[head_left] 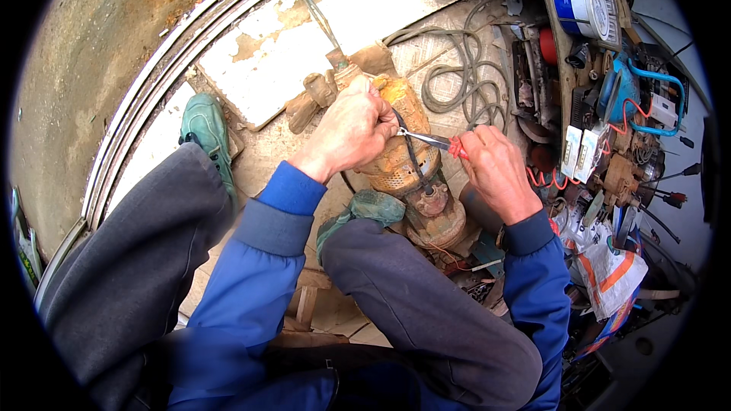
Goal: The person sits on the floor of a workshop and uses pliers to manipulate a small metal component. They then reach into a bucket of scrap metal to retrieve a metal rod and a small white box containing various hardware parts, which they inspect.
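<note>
Fingers [384,116] of the left hand [349,131] are bent and drawn close together beside a black cable [412,154]; from my remote seat I cannot make out what is between their tips. Opposite them, I see the right hand [499,167] wrapped around the red grip of a slim metal tool [431,139], whose point reaches the left fingertips. Directly beneath both, I have the rusty orange machine [396,178], its perforated end under the tool and the cable running across its casing. One green shoe [373,208] is just beside the machine; the other shoe [207,125] is out to the left. Farther off, I find a loose coil of cord [457,93] beyond the machine, and at far right a white-and-blue bucket [585,9] above the clutter.
</note>
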Tool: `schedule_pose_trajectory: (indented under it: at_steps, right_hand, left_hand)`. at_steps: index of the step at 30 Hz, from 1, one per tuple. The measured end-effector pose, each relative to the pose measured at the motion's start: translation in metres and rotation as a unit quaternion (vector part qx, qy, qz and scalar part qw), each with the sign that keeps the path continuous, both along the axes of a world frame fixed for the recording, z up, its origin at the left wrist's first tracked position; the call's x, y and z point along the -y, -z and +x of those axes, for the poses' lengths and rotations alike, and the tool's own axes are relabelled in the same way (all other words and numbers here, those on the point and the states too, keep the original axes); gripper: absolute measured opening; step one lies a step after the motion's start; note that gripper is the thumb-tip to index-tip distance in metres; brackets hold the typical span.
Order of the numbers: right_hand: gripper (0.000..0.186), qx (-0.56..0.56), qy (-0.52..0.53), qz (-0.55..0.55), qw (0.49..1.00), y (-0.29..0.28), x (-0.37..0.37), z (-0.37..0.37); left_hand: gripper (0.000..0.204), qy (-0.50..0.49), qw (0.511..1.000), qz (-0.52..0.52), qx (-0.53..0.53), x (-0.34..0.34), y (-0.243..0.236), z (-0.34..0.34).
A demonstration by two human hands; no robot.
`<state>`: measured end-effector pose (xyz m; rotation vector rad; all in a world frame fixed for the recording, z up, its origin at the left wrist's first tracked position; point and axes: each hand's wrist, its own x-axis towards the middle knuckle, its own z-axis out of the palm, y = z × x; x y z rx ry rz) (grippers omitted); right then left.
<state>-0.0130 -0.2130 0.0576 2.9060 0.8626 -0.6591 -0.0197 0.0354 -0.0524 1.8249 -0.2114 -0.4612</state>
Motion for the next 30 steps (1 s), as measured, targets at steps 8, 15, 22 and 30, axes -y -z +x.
schedule_pose_trajectory:
  at_steps: [8,15,22,30]
  right_hand:
    - [0.008,-0.006,0.016,-0.006,1.000,-0.004,-0.004,-0.001]
    - [0.007,0.065,-0.069,-0.058,0.994,-0.003,-0.015,0.010]
    - [0.007,0.082,-0.139,-0.074,0.984,-0.008,-0.024,0.029]
    - [0.007,0.008,-0.177,-0.082,0.981,-0.004,-0.024,0.051]
  left_hand:
    - [0.011,0.013,1.000,-0.001,0.018,-0.002,0.001,0.000]
    - [0.012,0.015,1.000,0.015,0.007,-0.001,-0.003,0.001]
    - [0.012,0.028,0.999,0.022,-0.001,-0.004,-0.001,0.002]
    - [0.018,0.014,1.000,-0.003,-0.001,-0.006,0.000,-0.003]
